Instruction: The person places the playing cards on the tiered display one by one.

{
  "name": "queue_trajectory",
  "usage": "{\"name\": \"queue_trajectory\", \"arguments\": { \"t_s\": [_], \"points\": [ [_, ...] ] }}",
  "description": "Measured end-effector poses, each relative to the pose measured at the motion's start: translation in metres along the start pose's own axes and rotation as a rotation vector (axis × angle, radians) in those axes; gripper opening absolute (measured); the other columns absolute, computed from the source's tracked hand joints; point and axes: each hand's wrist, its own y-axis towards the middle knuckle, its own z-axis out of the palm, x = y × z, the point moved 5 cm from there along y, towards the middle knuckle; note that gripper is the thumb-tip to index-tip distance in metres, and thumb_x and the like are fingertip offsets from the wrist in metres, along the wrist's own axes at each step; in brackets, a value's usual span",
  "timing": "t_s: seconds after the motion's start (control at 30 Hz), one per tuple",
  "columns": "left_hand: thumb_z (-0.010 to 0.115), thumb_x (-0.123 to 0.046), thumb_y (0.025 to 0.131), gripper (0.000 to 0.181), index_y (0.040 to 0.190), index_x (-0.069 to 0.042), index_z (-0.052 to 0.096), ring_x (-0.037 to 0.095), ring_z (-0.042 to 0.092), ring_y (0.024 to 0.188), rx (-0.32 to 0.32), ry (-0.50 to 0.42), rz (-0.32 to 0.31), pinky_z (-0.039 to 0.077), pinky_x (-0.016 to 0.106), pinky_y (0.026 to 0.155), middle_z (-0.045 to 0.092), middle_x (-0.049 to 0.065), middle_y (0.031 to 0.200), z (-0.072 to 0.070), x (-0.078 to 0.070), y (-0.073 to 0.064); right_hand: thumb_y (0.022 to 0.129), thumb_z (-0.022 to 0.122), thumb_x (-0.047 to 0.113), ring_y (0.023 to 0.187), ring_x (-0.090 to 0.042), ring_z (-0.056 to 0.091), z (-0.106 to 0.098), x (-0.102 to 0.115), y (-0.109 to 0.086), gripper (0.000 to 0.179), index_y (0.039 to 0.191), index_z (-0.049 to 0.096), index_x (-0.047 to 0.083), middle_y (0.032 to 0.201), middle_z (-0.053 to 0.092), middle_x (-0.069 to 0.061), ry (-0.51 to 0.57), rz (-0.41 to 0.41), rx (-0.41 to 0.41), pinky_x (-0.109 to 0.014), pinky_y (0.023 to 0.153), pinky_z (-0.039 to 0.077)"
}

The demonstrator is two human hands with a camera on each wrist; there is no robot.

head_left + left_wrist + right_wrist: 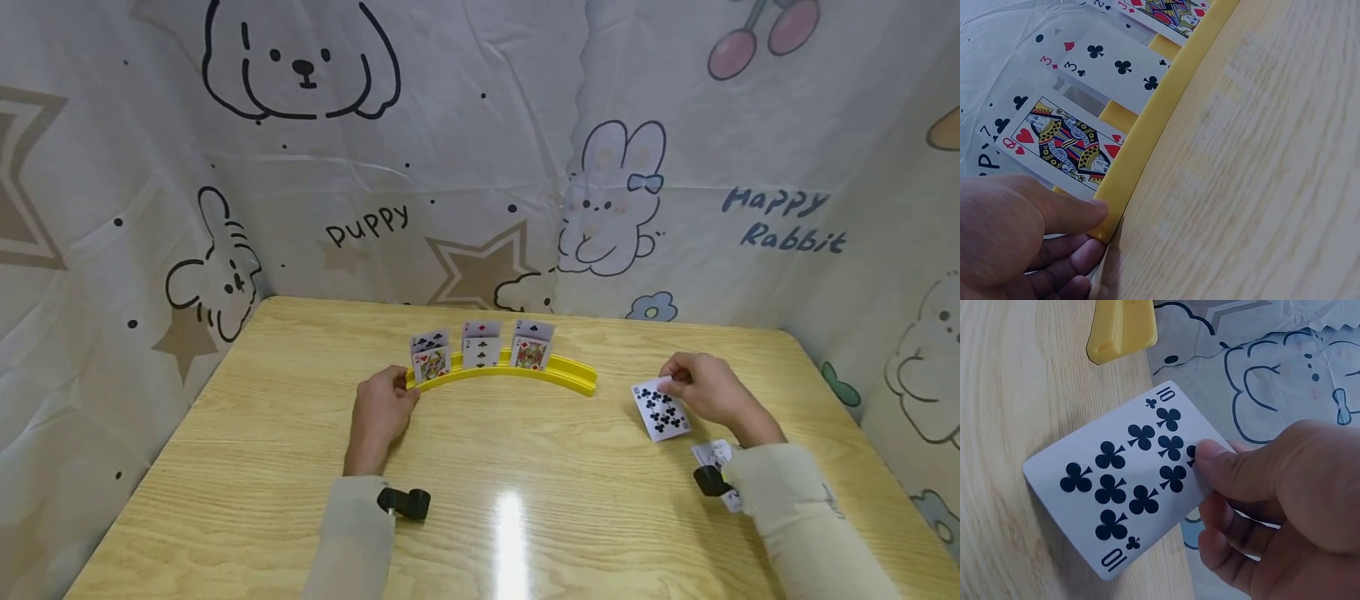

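Note:
A curved yellow card holder point(573, 379) stands on the table, bearing three pairs of upright playing cards. My left hand point(381, 408) grips its left end, thumb on the front rail. Nearest that hand is the queen of hearts point(1063, 144), with a seven of clubs behind it. In the middle, the three of clubs point(1113, 65) fronts a three of diamonds. Farther right, the jack of diamonds point(530, 353) has a black two behind it. Right of the holder, my right hand point(708, 390) pinches the ten of clubs point(1141, 481) by one edge, face visible, above the table.
More cards point(711, 454) lie on the table, partly hidden under my right wrist and its camera point(711, 481). The wooden table point(525, 467) is backed by a printed cloth point(465, 150), which also hangs along both sides.

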Motion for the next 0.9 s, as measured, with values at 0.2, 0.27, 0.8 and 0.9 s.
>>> {"name": "queue_trajectory", "arguments": {
  "t_s": [0.2,0.27,0.8,0.9],
  "points": [
    [0.073,-0.01,0.091,0.037,0.125,0.003,0.065,0.024,0.066,0.091,-0.007,-0.006,0.015,0.053,0.041,0.077,0.069,0.015,0.105,-0.001,0.0,0.0,0.093,0.068,0.001,0.079,-0.023,0.053,-0.002,0.003,-0.001,0.003,0.094,0.065,0.0,0.085,0.061,-0.007,0.026,0.003,-0.032,-0.038,0.069,0.045],
    [0.073,-0.01,0.091,0.036,0.125,0.003,0.065,0.024,0.066,0.091,-0.008,-0.005,0.015,0.053,0.041,0.077,0.069,0.015,0.105,-0.001,-0.001,-0.001,0.093,0.068,0.002,0.079,-0.023,0.053,-0.002,0.004,-0.002,0.003,0.095,0.065,0.0,0.086,0.061,-0.007,0.03,0.009,-0.031,-0.038,0.069,0.046],
    [0.073,-0.011,0.092,0.036,0.125,0.002,0.065,0.025,0.065,0.092,-0.006,0.008,0.011,0.052,0.041,0.079,0.069,0.015,0.106,-0.001,-0.001,0.0,0.097,0.068,0.012,0.08,-0.024,0.054,-0.005,0.011,-0.002,0.011,0.097,0.065,0.001,0.087,0.062,-0.008,0.062,0.035,-0.076,-0.036,0.066,0.045],
    [0.073,-0.011,0.092,0.037,0.125,0.002,0.065,0.025,0.066,0.092,-0.005,0.005,0.01,0.052,0.041,0.079,0.069,0.015,0.106,-0.001,-0.001,0.0,0.097,0.068,0.014,0.081,-0.025,0.054,-0.005,0.012,-0.002,0.013,0.097,0.065,0.001,0.088,0.062,-0.008,0.066,0.04,-0.091,-0.036,0.066,0.045]
  ]
}}
